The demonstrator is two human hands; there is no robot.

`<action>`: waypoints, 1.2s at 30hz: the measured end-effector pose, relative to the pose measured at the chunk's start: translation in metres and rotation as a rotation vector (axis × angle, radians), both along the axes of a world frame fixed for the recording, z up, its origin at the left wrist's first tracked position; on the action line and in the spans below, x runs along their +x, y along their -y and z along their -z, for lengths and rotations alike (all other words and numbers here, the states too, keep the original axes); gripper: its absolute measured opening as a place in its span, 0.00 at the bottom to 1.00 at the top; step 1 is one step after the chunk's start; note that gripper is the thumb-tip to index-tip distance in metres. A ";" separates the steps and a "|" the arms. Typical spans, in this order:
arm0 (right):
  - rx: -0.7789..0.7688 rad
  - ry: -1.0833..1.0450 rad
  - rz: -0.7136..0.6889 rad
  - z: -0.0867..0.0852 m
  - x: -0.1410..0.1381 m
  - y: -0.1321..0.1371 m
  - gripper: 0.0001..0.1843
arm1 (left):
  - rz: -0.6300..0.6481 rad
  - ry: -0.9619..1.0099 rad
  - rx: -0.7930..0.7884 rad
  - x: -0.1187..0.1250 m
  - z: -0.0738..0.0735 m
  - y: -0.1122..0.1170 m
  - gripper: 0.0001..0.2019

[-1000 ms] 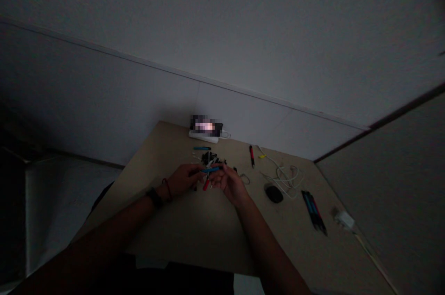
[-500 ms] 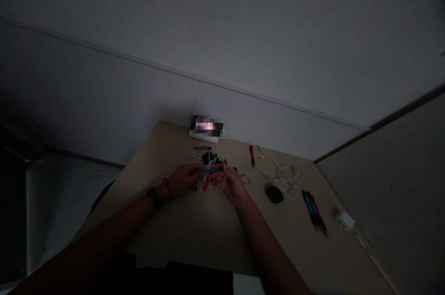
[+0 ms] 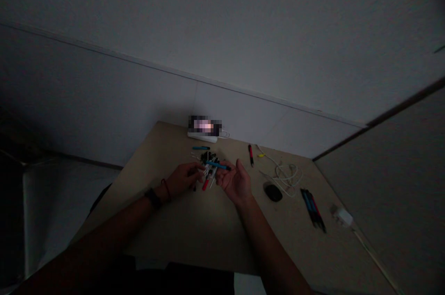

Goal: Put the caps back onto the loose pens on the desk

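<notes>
A blue pen [image 3: 217, 165] lies across the fingers of my right hand [image 3: 237, 185], whose palm is turned up and whose thumb stands away from the pen. My left hand [image 3: 184, 178] is just left of the pen's end, its fingers loosely bent and apart, with no object visible in them. Beneath and between the hands is a pile of pen parts [image 3: 208, 156], black and white pieces mostly, partly hidden by the hands. A red piece [image 3: 205, 185] sticks out of the pile toward me. Behind the pile lies another blue pen [image 3: 201, 147].
A lit, blurred-out screen [image 3: 205, 125] stands on a white block [image 3: 202, 137] against the wall. To the right are a red and black pen [image 3: 251, 155], a tangled white cable [image 3: 287, 175], a black mouse [image 3: 273, 192], a row of several pens [image 3: 313, 210] and a white plug [image 3: 343, 216].
My right hand has opened its thumb away and turned palm up, with the blue pen now resting across the fingers. The left fingers have come off the pen's end.
</notes>
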State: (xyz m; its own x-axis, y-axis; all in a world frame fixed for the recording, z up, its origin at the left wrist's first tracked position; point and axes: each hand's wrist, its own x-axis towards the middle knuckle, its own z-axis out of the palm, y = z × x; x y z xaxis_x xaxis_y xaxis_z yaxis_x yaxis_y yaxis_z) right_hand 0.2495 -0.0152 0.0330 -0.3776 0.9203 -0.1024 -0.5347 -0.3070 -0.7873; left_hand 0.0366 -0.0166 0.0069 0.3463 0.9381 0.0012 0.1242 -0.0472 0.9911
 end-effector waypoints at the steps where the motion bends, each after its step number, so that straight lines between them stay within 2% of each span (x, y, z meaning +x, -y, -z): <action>1: 0.008 -0.019 0.030 -0.001 0.002 -0.001 0.27 | -0.001 0.006 -0.005 0.000 0.001 0.000 0.17; 5: 0.064 0.072 0.170 0.004 0.006 -0.007 0.22 | 0.007 0.033 -0.007 0.000 0.006 -0.001 0.19; 10: 0.180 0.425 0.306 0.024 0.002 -0.017 0.18 | -0.038 0.043 0.027 0.000 0.006 -0.001 0.17; 15: 0.509 0.863 0.316 0.033 0.000 -0.018 0.13 | -0.078 0.040 0.053 0.000 0.000 0.000 0.17; 19: 0.634 0.972 0.297 0.035 0.000 -0.018 0.13 | -0.121 -0.011 0.087 -0.002 -0.002 -0.001 0.17; 24: 0.655 0.950 0.312 0.036 -0.005 -0.018 0.10 | -0.145 -0.067 0.116 -0.002 -0.004 -0.003 0.17; 28: 0.699 1.000 0.368 0.032 -0.001 -0.019 0.14 | -0.148 -0.129 0.122 0.000 -0.004 -0.002 0.19; 31: 0.724 1.084 0.539 0.025 0.014 -0.025 0.16 | -0.141 -0.164 0.134 0.002 -0.002 -0.001 0.19; 34: 0.646 1.252 0.735 0.021 0.035 -0.034 0.18 | -0.146 -0.166 0.140 0.002 0.000 0.000 0.20; 36: 0.577 1.359 0.810 0.021 0.046 -0.040 0.21 | -0.143 -0.175 0.137 0.002 0.000 -0.001 0.20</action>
